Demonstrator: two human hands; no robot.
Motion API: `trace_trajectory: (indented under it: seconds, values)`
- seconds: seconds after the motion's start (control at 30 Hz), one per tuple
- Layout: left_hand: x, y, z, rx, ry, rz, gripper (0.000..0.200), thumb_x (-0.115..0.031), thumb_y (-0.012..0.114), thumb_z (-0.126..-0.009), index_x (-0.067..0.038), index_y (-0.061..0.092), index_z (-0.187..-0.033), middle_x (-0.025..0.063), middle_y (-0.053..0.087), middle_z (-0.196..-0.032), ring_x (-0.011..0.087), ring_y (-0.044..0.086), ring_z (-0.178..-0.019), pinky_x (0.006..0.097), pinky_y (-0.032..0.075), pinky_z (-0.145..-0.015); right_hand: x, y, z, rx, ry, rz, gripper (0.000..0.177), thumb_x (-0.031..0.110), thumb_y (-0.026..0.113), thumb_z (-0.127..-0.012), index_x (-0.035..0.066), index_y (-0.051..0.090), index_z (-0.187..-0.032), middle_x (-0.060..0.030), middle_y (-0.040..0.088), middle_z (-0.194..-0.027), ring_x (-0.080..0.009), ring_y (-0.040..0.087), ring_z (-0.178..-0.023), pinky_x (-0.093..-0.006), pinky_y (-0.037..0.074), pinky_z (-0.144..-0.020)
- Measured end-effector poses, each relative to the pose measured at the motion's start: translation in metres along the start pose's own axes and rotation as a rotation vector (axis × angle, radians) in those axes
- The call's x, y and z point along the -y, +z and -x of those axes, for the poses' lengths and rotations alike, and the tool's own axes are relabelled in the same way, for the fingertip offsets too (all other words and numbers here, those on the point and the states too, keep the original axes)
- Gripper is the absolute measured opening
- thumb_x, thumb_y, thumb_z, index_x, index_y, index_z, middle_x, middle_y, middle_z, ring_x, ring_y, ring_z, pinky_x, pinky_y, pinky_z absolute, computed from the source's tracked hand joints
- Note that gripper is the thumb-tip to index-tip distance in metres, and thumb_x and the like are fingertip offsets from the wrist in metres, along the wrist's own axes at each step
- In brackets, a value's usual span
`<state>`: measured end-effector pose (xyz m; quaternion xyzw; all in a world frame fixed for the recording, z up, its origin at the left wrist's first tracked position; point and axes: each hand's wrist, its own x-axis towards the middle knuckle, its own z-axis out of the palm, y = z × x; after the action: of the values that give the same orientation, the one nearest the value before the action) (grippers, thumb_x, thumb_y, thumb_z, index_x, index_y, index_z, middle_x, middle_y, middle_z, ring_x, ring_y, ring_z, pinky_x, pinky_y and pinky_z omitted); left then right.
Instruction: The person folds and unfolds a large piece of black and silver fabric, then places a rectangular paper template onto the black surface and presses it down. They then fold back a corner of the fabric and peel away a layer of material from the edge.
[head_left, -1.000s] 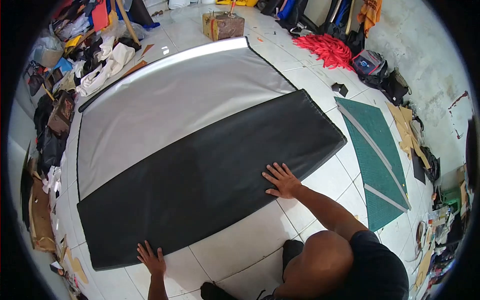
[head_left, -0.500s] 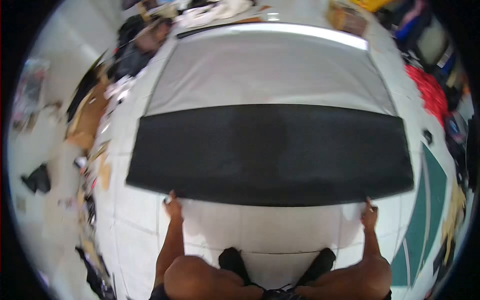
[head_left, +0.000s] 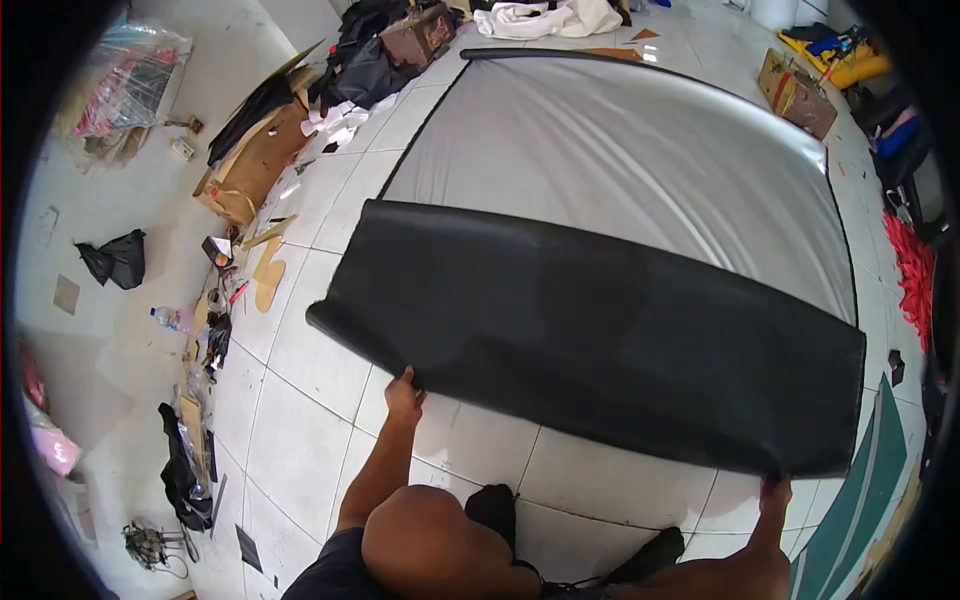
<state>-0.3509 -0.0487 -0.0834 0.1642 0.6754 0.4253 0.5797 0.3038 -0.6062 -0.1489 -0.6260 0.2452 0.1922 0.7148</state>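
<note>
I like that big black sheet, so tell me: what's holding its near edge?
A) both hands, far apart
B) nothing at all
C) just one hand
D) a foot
A: the left hand and the right hand each grip the near edge of the black sheet, well apart from each other.

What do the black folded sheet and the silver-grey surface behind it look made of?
Black folded sheet: looks like matte coated fabric or synthetic leather; it bends in a soft roll without creasing. Silver-grey surface: smooth, satiny, perhaps a foil-like coating, given the bright sheen at its far edge.
</note>
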Motion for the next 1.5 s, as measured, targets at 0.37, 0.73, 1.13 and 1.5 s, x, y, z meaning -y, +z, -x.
trace_trajectory:
  seconds: [0.37, 0.73, 1.13, 1.5]
  values:
    - [0.0, -0.163, -0.056, -0.024, 0.232, 0.099, 0.029, -0.021, 0.057, -0.09, 0.0, 0.056, -0.11, 0.0123, 0.062, -0.105, 0.0263, 0.061, -0.095, 0.0428, 0.051, -0.081, 0.027, -0.065, 0.097, 0.01, 0.047, 0.187, 0.012, 0.026, 0.064, -0.085, 0.017, 0.061, -0.092, 0.004, 0.055, -0.077, -0.0076, 0.046, -0.06, -0.0212, 0.039, -0.049]
    - [-0.116, -0.203, -0.119, -0.367, 0.242, -0.181, 0.039, -0.024, 0.064, -0.087, -0.002, 0.054, -0.116, 0.0137, 0.063, -0.106, 0.026, 0.061, -0.09, 0.0398, 0.05, -0.071, 0.062, -0.103, 0.021, 0.214, 0.143, 1.154, 0.025, 0.025, 0.059, -0.086, 0.012, 0.062, -0.108, -0.0113, 0.06, -0.095, -0.0239, 0.059, -0.081, -0.034, 0.05, -0.065]
    - [-0.148, -0.214, -0.133, -0.203, 0.199, -0.581, 0.046, -0.042, 0.061, -0.088, -0.01, 0.048, -0.117, 0.0104, 0.061, -0.105, 0.0217, 0.061, -0.078, 0.0316, 0.051, -0.058, 0.071, 0.308, 0.118, 0.296, -1.038, 2.226, 0.055, 0.018, 0.059, -0.087, 0.01, 0.038, -0.138, -0.0189, 0.041, -0.138, -0.0361, 0.041, -0.127, -0.0457, 0.036, -0.104]
    - [-0.156, -0.227, -0.157, -0.344, 0.208, -1.172, 0.052, -0.051, 0.057, -0.088, 0.0, 0.06, -0.096, 0.0122, 0.064, -0.08, 0.0213, 0.061, -0.063, 0.0337, 0.047, -0.049, 0.055, 0.381, 0.052, 0.563, -1.018, 2.13, 0.028, 0.012, 0.055, -0.085, 0.007, 0.055, -0.113, -0.0141, 0.051, -0.125, -0.032, 0.05, -0.117, -0.0462, 0.038, -0.099]
